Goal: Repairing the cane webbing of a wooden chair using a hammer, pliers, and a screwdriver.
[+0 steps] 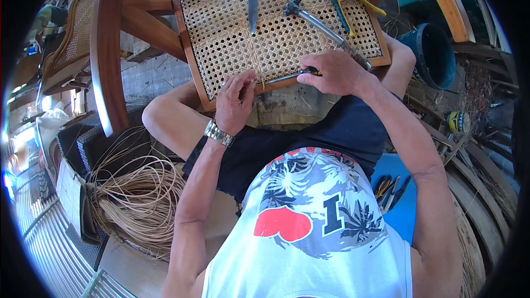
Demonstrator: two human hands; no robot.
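A woven cane seat (pixel 221 49) in a wooden frame lies across my legs. In my right hand (pixel 337 72) is a screwdriver (pixel 284 78) with a dark and yellow handle, its metal shaft pointing left along the near rail of the frame. Beside the shaft's end, my left hand (pixel 234 99) rests at the near edge of the weave, fingers loosely bent and thumb apart, with nothing visible in them. On the cane lie a flat metal blade (pixel 253 11), a hammer (pixel 320 25) and yellow-handled pruning shears (pixel 345 0).
A coil of cane strands (pixel 138 198) sits at lower left. Wooden chair legs (pixel 107 49) rise on the left. To the right are a dark bucket (pixel 433 58), a small yellow and black tin (pixel 457 122) and a blue tray (pixel 406 215) with hand tools. Another cane-backed chair (pixel 69 38) stands far left.
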